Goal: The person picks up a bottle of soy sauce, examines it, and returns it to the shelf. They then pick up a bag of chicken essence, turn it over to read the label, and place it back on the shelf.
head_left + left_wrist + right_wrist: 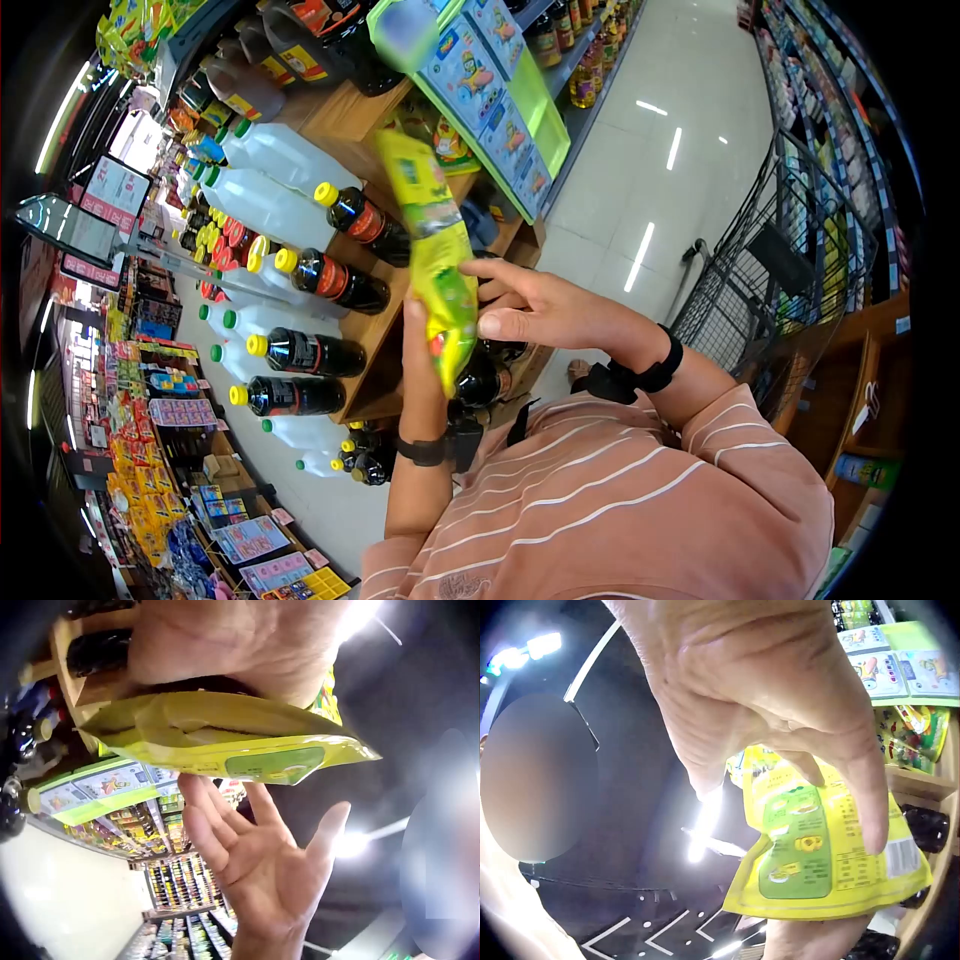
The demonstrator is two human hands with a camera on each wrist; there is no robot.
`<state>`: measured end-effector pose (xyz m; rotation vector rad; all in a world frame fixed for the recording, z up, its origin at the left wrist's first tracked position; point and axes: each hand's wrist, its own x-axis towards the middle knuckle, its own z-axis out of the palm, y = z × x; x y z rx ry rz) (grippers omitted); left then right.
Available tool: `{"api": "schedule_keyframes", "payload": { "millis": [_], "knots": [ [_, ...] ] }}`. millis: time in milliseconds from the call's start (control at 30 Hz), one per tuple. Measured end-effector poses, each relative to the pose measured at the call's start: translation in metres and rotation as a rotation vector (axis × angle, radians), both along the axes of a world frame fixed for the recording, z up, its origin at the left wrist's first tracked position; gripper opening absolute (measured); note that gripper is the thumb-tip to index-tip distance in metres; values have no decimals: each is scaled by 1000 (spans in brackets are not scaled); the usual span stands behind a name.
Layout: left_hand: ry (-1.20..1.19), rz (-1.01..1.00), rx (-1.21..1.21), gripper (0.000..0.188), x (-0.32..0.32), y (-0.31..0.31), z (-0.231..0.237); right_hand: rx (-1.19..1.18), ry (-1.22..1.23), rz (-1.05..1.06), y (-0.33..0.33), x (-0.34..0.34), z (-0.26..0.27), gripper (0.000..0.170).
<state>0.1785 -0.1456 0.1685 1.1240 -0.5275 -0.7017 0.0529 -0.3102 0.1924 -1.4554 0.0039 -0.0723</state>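
Observation:
A glossy yellow bag (440, 275) with green printed panels stands nearly edge-on in front of the wearer in the head view. My left hand (415, 335) holds it from behind, with most of the fingers hidden by the bag; in the left wrist view the left palm (225, 641) lies against it. My right hand (535, 305) is at the bag's near side, fingers extended. In the right wrist view its fingers (870, 795) reach over the printed back, near a barcode (904, 857). The left wrist view shows the right palm (262, 877) spread, fingertips by the bag's lower edge.
A wooden display shelf (375, 325) holds dark bottles with yellow caps (340, 280) and large clear jugs (265, 205). Above it is a green-framed sign board (490, 100). A wire shopping cart (770, 270) stands on the right of the aisle floor (640, 160). Stocked shelves line both sides.

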Motion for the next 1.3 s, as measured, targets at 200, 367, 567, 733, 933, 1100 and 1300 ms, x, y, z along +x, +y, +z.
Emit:
{"api": "schedule_keyframes", "payload": {
  "millis": [200, 367, 567, 733, 933, 1100, 1300],
  "knots": [
    [-643, 176, 307, 65, 9, -42, -25, 91, -88, -148, -18, 20, -10, 90],
    [-897, 176, 412, 68, 20, -73, -22, 150, -67, -337, -43, 44, -43, 45],
    [-747, 193, 458, 65, 31, -79, -25, -51, 39, -355, -75, 67, -51, 34],
    [-598, 192, 506, 60, 33, -50, -31, -242, -162, -455, -101, 114, -92, 32],
    [-407, 300, 553, 58, 22, -19, -31, -326, -137, -430, -121, 154, -94, 35],
    [-360, 372, 589, 54, 20, -2, -37, -312, -249, -470, -125, 190, -115, 34],
    [-341, 397, 649, 53, 16, 1, -38, -260, -323, -487, -124, 222, -132, 32]
  ]
}}
